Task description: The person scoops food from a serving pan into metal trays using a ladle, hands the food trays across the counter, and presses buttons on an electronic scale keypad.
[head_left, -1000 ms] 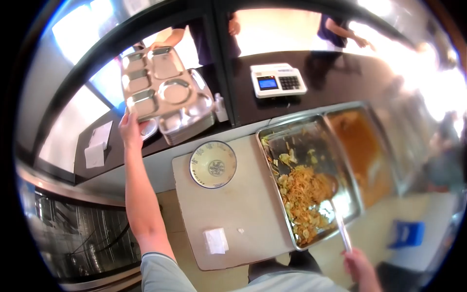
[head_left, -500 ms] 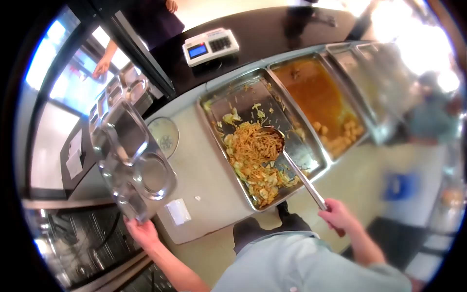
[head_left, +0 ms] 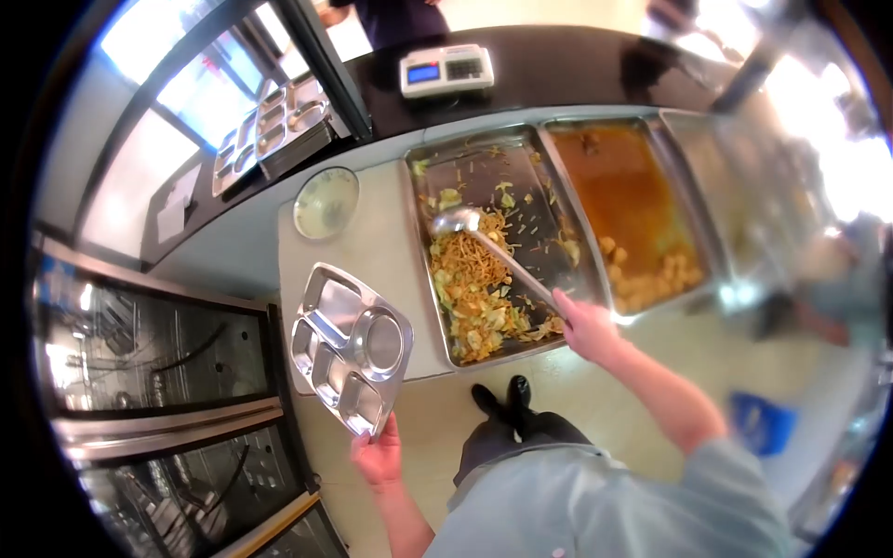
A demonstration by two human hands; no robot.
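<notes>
My left hand (head_left: 379, 453) is closed on the near corner of a steel compartment tray (head_left: 341, 321), held tilted over the left end of the counter. Its compartments look bare. In my right hand (head_left: 588, 325) is the handle of a metal ladle (head_left: 509, 263), fingers wrapped round it. The ladle's bowl is turned underside up and touches or hovers just over the fried noodles (head_left: 468, 264). Those noodles lie with cabbage (head_left: 479, 321) along the left side of a deep steel food pan (head_left: 575, 237).
Right of the noodles stands a pan of brown sauce (head_left: 614, 186) with pale chunks. A round bowl (head_left: 326, 203) is at the counter's back left. Stacked compartment trays (head_left: 279, 126), a keypad device (head_left: 446, 71) and a person (head_left: 400, 20) are beyond. Glass-fronted cabinets (head_left: 158, 344) flank the left.
The tray has come away from the stack side, rightward and nearer to me. The ladle's bowl has moved left and turned over on the noodles. My view has shifted too.
</notes>
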